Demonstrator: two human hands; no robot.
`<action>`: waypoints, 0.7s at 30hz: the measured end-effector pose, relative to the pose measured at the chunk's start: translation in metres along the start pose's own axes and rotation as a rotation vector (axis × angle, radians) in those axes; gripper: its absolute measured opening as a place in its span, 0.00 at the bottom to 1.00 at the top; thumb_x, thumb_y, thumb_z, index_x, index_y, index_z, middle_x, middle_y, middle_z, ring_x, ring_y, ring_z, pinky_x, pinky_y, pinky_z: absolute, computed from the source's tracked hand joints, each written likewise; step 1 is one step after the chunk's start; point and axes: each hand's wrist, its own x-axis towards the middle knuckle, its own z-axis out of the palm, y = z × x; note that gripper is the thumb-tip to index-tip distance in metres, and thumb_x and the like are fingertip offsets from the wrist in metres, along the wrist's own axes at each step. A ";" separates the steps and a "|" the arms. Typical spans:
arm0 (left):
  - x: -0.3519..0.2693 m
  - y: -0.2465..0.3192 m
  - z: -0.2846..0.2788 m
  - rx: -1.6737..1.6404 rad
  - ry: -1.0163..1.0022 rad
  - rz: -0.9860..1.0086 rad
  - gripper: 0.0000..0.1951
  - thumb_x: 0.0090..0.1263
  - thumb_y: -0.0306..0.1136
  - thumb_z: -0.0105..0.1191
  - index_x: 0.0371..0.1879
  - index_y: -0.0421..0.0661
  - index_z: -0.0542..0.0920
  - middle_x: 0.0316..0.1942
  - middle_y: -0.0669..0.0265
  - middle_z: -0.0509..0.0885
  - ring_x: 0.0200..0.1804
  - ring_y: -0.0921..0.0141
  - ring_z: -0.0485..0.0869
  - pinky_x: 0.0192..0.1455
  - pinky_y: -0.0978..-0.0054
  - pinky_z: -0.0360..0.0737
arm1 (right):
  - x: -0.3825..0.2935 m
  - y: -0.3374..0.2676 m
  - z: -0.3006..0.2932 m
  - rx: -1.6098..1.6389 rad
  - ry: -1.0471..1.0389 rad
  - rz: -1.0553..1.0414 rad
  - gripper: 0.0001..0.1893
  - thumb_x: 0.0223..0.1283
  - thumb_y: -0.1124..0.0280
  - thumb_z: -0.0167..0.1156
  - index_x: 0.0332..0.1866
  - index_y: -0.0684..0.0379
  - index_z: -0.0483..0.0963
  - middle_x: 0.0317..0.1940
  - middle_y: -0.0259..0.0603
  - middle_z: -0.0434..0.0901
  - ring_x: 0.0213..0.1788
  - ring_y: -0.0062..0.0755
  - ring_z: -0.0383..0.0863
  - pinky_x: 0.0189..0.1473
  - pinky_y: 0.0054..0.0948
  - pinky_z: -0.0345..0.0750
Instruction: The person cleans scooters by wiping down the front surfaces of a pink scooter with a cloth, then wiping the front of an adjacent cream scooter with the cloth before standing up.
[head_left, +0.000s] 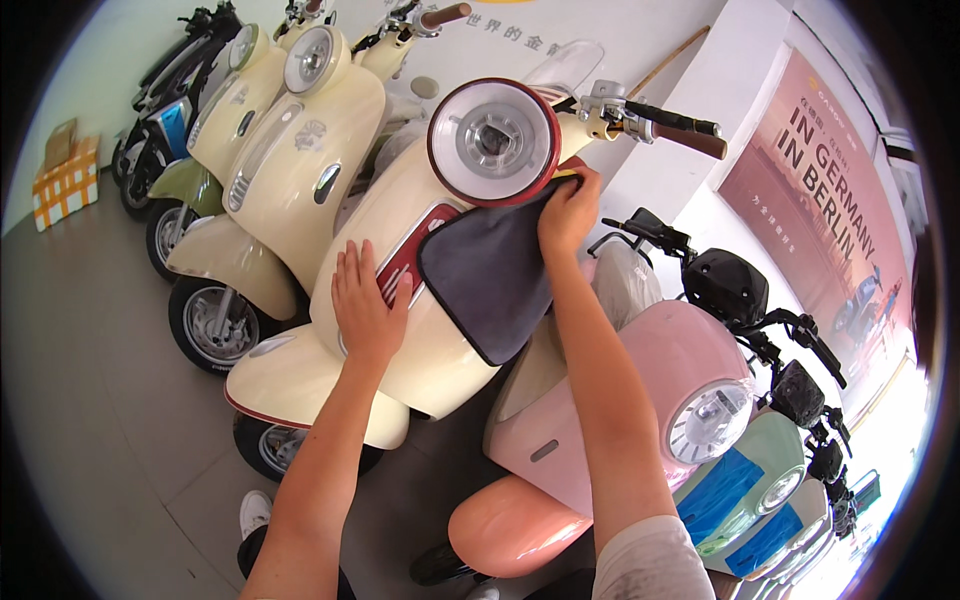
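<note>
A cream scooter (442, 352) with a red-rimmed round headlight (495, 140) stands before me. My left hand (369, 304) lies flat with spread fingers on its front panel, touching the red and chrome trim strip (416, 247). Just below the headlight, my right hand (571, 210) grips the top edge of a dark grey cloth (487, 277) with black edging. A bit of yellow shows at the cloth's corner by my fingers. The cloth hangs over the scooter's front shield and covers part of the trim strip.
Close on the right is a pink scooter (637, 375) with an orange-pink front fender (517, 529); mint-green scooters stand beyond it. More cream scooters (300, 150) and a black one (176, 112) line the left. The cream scooter's handlebar grip (690, 140) juts out at upper right. A taped box (67, 184) sits by the wall.
</note>
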 end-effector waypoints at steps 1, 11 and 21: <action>-0.001 -0.001 0.001 0.000 -0.002 -0.001 0.38 0.74 0.52 0.57 0.78 0.42 0.66 0.79 0.45 0.65 0.80 0.48 0.62 0.82 0.48 0.56 | 0.005 -0.002 -0.003 0.130 0.053 0.011 0.09 0.69 0.79 0.54 0.52 0.63 0.73 0.46 0.53 0.82 0.53 0.54 0.82 0.55 0.43 0.75; -0.001 0.002 -0.003 -0.005 -0.006 0.004 0.39 0.74 0.53 0.57 0.77 0.41 0.66 0.78 0.43 0.65 0.80 0.46 0.62 0.81 0.47 0.56 | 0.102 -0.053 0.003 0.616 -0.483 0.302 0.18 0.75 0.68 0.57 0.64 0.61 0.70 0.49 0.43 0.85 0.50 0.24 0.82 0.54 0.27 0.78; -0.001 0.003 -0.003 -0.022 0.011 0.004 0.38 0.74 0.53 0.57 0.76 0.41 0.67 0.78 0.42 0.65 0.80 0.45 0.63 0.81 0.46 0.55 | 0.140 -0.097 0.006 0.478 -1.077 0.624 0.30 0.70 0.40 0.60 0.59 0.59 0.83 0.57 0.47 0.86 0.54 0.34 0.86 0.61 0.30 0.80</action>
